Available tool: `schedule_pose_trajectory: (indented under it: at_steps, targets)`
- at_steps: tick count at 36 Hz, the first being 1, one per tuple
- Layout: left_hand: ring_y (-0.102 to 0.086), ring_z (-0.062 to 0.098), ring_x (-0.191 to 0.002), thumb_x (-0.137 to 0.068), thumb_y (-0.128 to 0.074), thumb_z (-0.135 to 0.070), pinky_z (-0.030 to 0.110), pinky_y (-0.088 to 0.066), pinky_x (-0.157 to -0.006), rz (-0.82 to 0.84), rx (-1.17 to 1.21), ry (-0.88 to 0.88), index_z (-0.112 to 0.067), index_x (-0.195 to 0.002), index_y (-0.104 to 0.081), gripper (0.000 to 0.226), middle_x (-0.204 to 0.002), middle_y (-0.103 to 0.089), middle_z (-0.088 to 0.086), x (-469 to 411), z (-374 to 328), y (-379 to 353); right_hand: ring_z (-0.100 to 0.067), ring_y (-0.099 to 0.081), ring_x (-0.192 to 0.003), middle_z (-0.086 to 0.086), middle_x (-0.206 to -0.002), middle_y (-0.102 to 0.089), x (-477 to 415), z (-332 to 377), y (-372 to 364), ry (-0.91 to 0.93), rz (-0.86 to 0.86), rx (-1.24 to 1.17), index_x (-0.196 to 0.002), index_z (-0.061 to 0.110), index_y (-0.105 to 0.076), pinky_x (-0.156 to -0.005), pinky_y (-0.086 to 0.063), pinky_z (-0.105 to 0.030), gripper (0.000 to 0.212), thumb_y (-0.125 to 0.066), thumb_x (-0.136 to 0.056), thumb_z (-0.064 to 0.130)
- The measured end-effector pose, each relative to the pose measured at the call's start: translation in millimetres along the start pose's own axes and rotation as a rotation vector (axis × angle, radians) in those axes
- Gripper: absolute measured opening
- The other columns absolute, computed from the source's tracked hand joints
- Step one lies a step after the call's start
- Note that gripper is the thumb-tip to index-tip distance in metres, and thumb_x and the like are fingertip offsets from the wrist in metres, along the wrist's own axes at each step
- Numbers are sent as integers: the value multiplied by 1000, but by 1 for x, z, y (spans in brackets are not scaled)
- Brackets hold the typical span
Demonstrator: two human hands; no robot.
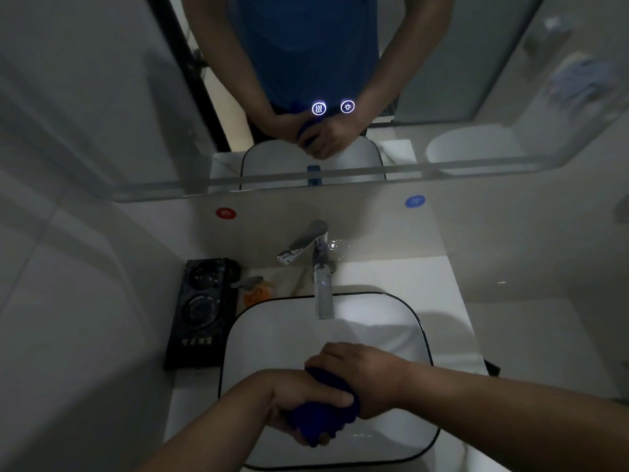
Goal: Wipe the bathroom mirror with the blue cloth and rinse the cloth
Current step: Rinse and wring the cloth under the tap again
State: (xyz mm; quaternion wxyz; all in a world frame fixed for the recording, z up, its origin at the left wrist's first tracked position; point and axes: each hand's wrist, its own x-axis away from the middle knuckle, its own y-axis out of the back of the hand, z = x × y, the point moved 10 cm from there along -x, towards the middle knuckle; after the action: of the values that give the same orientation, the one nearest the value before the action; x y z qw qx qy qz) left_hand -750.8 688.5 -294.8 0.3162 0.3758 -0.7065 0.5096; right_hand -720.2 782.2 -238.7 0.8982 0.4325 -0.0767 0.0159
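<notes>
Both hands, left hand (299,400) and right hand (360,373), clench the blue cloth (323,413) over the sink (272,335), apparently wringing it in the rinse step; next likely more water from the tap (321,274) at twelve o'clock.

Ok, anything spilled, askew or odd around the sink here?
Nothing stands out. Both hands wring the blue cloth over the basin; the tap, black tray and orange bottle sit orderly.

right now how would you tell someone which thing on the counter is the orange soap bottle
Start at the white basin with the thin black rim, then go to its far left corner beside the chrome faucet. The orange soap bottle stands there, between the faucet and the black tray. It is the only orange thing on the counter.
</notes>
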Motion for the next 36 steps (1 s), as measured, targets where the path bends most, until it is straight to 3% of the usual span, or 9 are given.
schedule_pose_trajectory:
  at_steps: [5, 9, 14, 16, 18, 22, 28, 33, 36]
  targets:
    - [-71, 19, -82, -69, -92, -51, 32, -55, -78, -212, -123, 37, -10, -129, -70, 76, -109, -74, 9, -10, -1, 11, -27, -66, -95, -2, -117, -58, -2, -12, -17, -114, 133, 140, -144, 28, -41, -84, -57, -39, 81, -82, -78, 49]
    - [-70, 19, -85, -66, -86, -55, 28, -56, -62, -412, -233, 19, -20, -127, -69, 73, -104, -75, 3, -16, -10, 22, -32, -68, -98, -5, -118, -60, -4, -28, -25, -237, 267, 254, -140, 27, -40, -85, -59, -46, 82, -84, -74, 46]
    - [-69, 23, -86, -63, -92, -52, 27, -54, -52, -464, -338, -7, -24, -122, -68, 69, -100, -73, 2, -24, -16, 24, -35, -70, -99, -10, -115, -65, -4, -36, -32, -343, 430, 267, -139, 23, -40, -83, -61, -48, 76, -81, -79, 45]
    - [-69, 23, -94, -54, -94, -58, 33, -60, -61, -450, -408, 21, -25, -129, -64, 87, -114, -72, 5, -25, -13, 26, -34, -69, -100, -11, -116, -65, -3, -33, -35, -362, 512, 238, -143, 22, -38, -82, -60, -46, 80, -83, -80, 41]
    - [-69, 24, -108, -55, -91, -61, 39, -64, -84, -415, -491, 44, -26, -134, -61, 92, -125, -69, 4, -23, -13, 27, -34, -68, -102, -10, -119, -64, -3, -29, -33, -370, 541, 190, -146, 23, -37, -77, -55, -42, 79, -83, -82, 34]
    - [-58, 26, -128, -73, -89, -48, 43, -52, -109, -456, -755, 96, -24, -156, -33, 103, -145, -56, 2, -13, -17, 35, -33, -68, -103, -8, -121, -65, -5, -18, -31, -386, 537, 166, -146, 22, -42, -73, -48, -38, 73, -81, -84, 26]
    - [-63, 22, -116, -84, -80, -38, 32, -53, -97, -600, -843, 61, -19, -139, -56, 63, -133, -64, 4, -14, -21, 39, -31, -69, -102, -7, -117, -67, -9, -25, -30, -468, 466, 197, -137, 20, -47, -84, -57, -42, 64, -76, -83, 37]
    - [-67, 19, -106, -83, -69, -46, 33, -57, -92, -894, -755, -121, -24, -128, -60, 51, -122, -66, -2, -8, -30, 47, -32, -68, -105, -8, -119, -66, -7, -37, -31, -585, 363, 131, -132, 17, -51, -87, -55, -40, 56, -70, -84, 37]
    - [-67, 19, -97, -85, -62, -42, 35, -57, -82, -1008, -720, -221, -30, -114, -52, 33, -115, -57, -5, -1, -30, 43, -25, -67, -93, -4, -107, -67, 5, -47, -36, -732, 288, -87, -114, 18, -59, -79, -57, -36, 40, -68, -80, 35]
